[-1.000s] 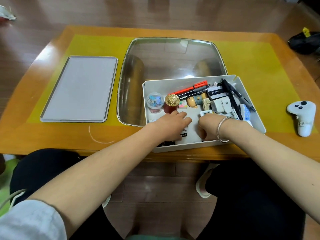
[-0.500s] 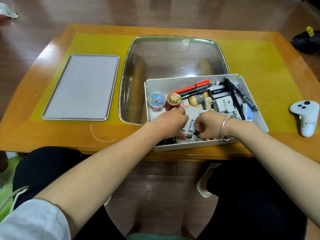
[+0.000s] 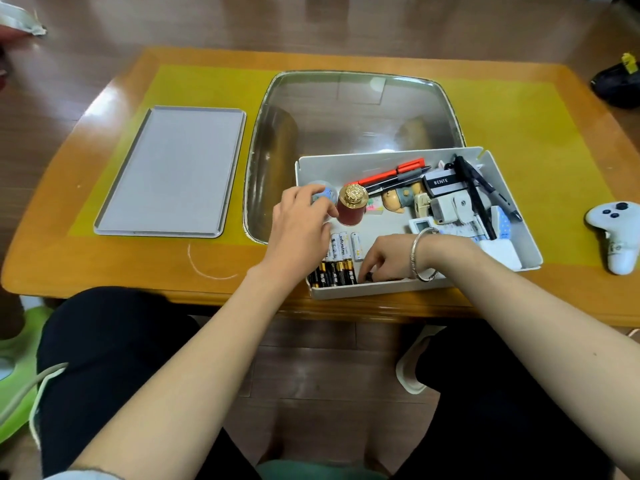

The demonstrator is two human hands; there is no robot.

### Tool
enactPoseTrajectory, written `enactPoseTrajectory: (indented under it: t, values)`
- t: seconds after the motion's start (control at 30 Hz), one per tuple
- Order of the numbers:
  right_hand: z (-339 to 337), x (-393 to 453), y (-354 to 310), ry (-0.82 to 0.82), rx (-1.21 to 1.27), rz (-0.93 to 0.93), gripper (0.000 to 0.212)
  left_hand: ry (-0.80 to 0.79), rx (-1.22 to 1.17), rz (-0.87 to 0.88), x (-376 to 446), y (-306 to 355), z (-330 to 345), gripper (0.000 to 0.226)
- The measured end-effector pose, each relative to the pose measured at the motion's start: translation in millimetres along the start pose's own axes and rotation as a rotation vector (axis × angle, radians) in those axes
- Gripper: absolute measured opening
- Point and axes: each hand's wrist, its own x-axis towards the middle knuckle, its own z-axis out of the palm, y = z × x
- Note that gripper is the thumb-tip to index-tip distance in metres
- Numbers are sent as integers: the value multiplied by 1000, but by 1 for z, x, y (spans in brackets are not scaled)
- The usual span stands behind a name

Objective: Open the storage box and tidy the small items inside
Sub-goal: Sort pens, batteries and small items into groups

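Batteries (image 3: pixel 341 261) lie in near-left corner of storage box (image 3: pixel 498 168), long axes pointing away from person, two short rows. Right hand (image 3: pixel 388 259) is just beside them, on their right, fingers curled down on small dark item; cannot tell what item. Left hand (image 3: pixel 301 220) is farther back, grip narrow around round clear case (image 3: pixel 327 194), next to red gold-capped bottle (image 3: pixel 351 206). Pens (image 3: pixel 398 174), bear figure (image 3: pixel 398 199), white gadgets fill far-right part. Box lid (image 3: pixel 173 169) lies apart on counter (image 3: pixel 104 265).

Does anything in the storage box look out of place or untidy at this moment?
Yes. In the right half of the storage box, the black pens lie crossed over a heap of white gadgets. By contrast, the batteries at the near left already lie in neat rows. Nothing looks spilled or damaged.
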Motion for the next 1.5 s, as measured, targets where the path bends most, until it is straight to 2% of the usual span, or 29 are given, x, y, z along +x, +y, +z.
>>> enactPoseTrajectory:
  t: [0.1, 0.3, 0.47, 0.5, 0.6, 0.67, 0.83, 0.93, 1.03, 1.2, 1.5]
  values:
    - [0, 4, 5, -28, -112, 24, 21, -3, -26, -38, 1, 1, 4, 15]
    - [4, 11, 4, 52, -242, 41, 15, 16, -79, -85, 1, 1, 7, 15]
    - [3, 10, 6, 94, -418, 161, 10, 25, -99, -83, 0, 2, 5, 16]
    - [1, 7, 9, 141, -387, 146, 8, 36, -110, -80, 0, 2, 4, 16]
    - [0, 1, 12, 349, -93, 99, 22, 68, -139, -88, -1, 3, 5, 19]
    - [4, 1, 10, 407, 69, 127, 30, 68, -141, -103, -1, 5, 5, 21]
    - [11, 6, 7, 316, 271, 228, 56, 54, -143, -122, -1, 6, 4, 21]
    - [13, 6, 8, 319, 239, 238, 56, 56, -148, -128, -1, 5, 4, 21]
    - [14, 8, 5, 329, 310, 240, 60, 60, -152, -128, -2, 6, 4, 20]
    - [15, 8, 0, 268, 366, 138, 69, 61, -180, -134, -3, 5, 3, 22]
    - [9, 6, 0, 236, 526, 147, 77, 63, -223, -157, -4, 5, 3, 24]
